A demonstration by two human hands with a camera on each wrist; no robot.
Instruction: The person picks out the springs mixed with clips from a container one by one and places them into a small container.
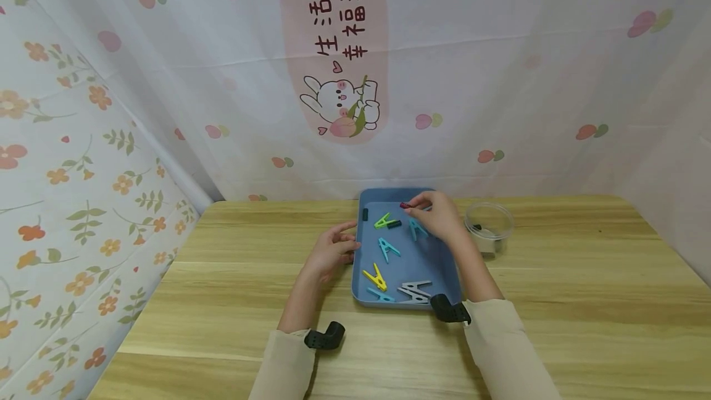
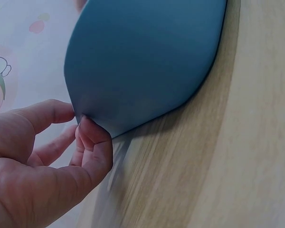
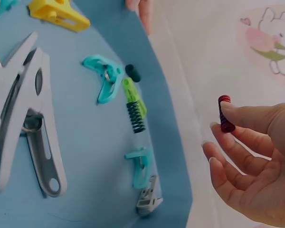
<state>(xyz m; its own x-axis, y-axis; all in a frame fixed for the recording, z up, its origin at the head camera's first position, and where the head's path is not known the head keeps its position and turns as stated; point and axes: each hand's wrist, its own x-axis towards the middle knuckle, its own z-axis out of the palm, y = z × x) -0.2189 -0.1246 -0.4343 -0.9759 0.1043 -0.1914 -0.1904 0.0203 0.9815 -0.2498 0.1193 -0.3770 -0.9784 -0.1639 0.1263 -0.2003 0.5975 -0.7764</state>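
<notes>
My right hand (image 1: 439, 215) is over the far right part of the blue tray (image 1: 408, 258). Between thumb and fingertips it pinches a small dark red ribbed cylinder (image 3: 225, 114), held upright in the right wrist view. At the tray's left side, my left hand (image 1: 331, 250) grips the rim with thumb and curled fingers. Inside the tray lie several clothespins: teal (image 1: 388, 249), yellow (image 1: 376, 278), lime green (image 1: 384, 221) and grey (image 1: 414, 291). Dark green ribbed cylinders (image 1: 394, 225) lie among them, one near the far left corner.
A clear round plastic tub (image 1: 489, 222) with dark small pieces in it stands right of the tray, behind my right forearm. The wooden table (image 1: 233, 289) meets a printed cloth (image 1: 444, 79) at the back. Black wrist cameras (image 1: 324, 336) sit on both sleeves.
</notes>
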